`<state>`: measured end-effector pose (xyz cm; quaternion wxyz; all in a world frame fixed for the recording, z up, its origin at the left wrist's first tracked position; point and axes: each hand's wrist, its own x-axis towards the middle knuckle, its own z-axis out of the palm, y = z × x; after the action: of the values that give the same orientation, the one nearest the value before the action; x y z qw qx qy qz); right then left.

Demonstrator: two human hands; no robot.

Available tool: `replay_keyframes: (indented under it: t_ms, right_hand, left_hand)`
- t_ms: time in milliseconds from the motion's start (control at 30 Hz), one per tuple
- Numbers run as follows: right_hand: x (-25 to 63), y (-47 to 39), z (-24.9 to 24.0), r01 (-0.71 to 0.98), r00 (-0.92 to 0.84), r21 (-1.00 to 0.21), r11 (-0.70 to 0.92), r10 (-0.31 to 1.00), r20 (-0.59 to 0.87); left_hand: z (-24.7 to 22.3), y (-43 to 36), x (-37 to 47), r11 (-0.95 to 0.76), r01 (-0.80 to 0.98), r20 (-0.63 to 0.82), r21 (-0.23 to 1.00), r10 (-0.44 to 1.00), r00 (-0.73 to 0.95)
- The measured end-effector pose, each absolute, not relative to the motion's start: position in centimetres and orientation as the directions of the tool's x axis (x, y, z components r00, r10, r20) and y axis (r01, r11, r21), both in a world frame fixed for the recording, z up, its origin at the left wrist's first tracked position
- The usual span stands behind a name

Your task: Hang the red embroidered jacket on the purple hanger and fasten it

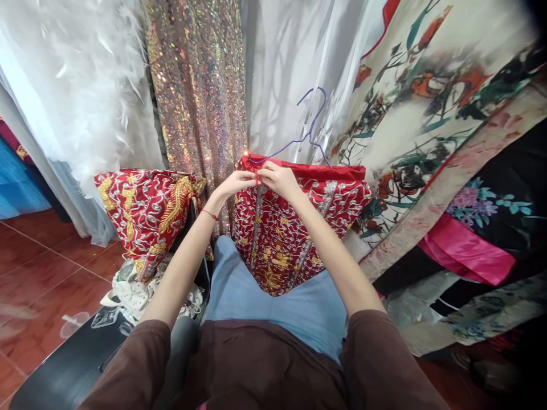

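Note:
A red garment (280,239) with silver scrolls and gold embroidery hangs in front of my knees, its lower part against my blue trousers. Along its top runs a plain red band (333,172). My left hand (237,183) is closed, fingertips pinching the red cloth at the left part of this band. Right beside it, my right hand (280,179) also pinches the red cloth, fingers bent together. The exact fold between the fingertips is partly hidden. A purple wire hanger (311,134) rises behind the band, its hook upward; its left arm reaches the band near my hands.
A second red embroidered piece (145,210) lies to the left, above a white dotted cloth (132,290) and a black seat (64,364). Behind hang a sequined cloth (200,74), white feathers (102,74) and a floral-painted cloth (423,85). Pink satin (470,250) is at right.

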<state>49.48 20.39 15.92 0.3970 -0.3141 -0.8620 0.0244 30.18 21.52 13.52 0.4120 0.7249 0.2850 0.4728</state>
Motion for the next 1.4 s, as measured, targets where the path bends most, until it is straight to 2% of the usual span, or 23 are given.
replay_keyframes:
  t_ms: [133, 333, 400, 533, 633, 700, 800, 867, 967, 1100, 1267, 1400]
  right_hand:
    - [48.8, 20.5, 14.7, 0.572, -0.438, -0.285, 0.769, 0.580, 0.686]
    - [47.9, 21.1, 13.9, 0.555, -0.334, -0.365, 0.748, 0.602, 0.725]
    - [47.8, 21.2, 14.0, 0.616, -0.348, -0.308, 0.725, 0.601, 0.719]
    - [48.4, 21.3, 14.1, 0.744, -0.381, -0.091, 0.662, 0.532, 0.756]
    - [49.5, 21.2, 14.2, 0.779, -0.355, -0.066, 0.624, 0.525, 0.773]
    - [50.3, 21.1, 14.4, 0.812, -0.320, -0.089, 0.577, 0.566, 0.760]
    - [51.0, 20.9, 15.0, 0.878, -0.288, -0.057, 0.475, 0.621, 0.729]
    - [51.2, 20.7, 15.4, 0.917, -0.290, 0.016, 0.399, 0.637, 0.715]
    - [51.1, 20.3, 16.2, 0.946, -0.294, 0.110, 0.306, 0.656, 0.695]
    - [50.8, 19.5, 17.0, 0.943, -0.331, 0.190, 0.273, 0.701, 0.632]
    - [49.8, 18.0, 17.2, 0.936, -0.352, 0.225, 0.271, 0.739, 0.574]
    - [49.7, 16.8, 17.4, 0.934, -0.356, 0.235, 0.268, 0.752, 0.556]
  left_hand:
    - [13.1, 21.6, 30.2, -0.435, -0.044, 0.421, 0.899, 0.834, 0.357]
    - [13.0, 22.0, 30.4, -0.561, 0.049, 0.523, 0.826, 0.796, 0.304]
    - [12.9, 21.9, 30.7, -0.623, 0.086, 0.589, 0.778, 0.770, 0.246]
    - [12.4, 21.8, 31.7, -0.675, 0.041, 0.667, 0.737, 0.735, 0.122]
    - [11.8, 22.0, 32.3, -0.648, 0.003, 0.647, 0.762, 0.761, 0.044]
    - [11.6, 22.3, 32.3, -0.633, 0.109, 0.637, 0.767, 0.770, -0.012]
    - [11.8, 22.5, 31.9, -0.591, 0.452, 0.690, 0.668, 0.720, -0.079]
    - [12.3, 22.4, 31.6, -0.484, 0.669, 0.720, 0.564, 0.685, -0.111]
    - [13.2, 22.0, 31.1, -0.286, 0.856, 0.700, 0.432, 0.704, -0.118]
    - [13.9, 21.6, 30.3, -0.148, 0.943, 0.645, 0.298, 0.760, -0.084]
    - [14.8, 22.0, 29.7, -0.094, 0.981, 0.594, 0.168, 0.804, -0.025]
    - [16.1, 21.8, 30.3, -0.078, 0.983, 0.535, 0.168, 0.845, -0.025]
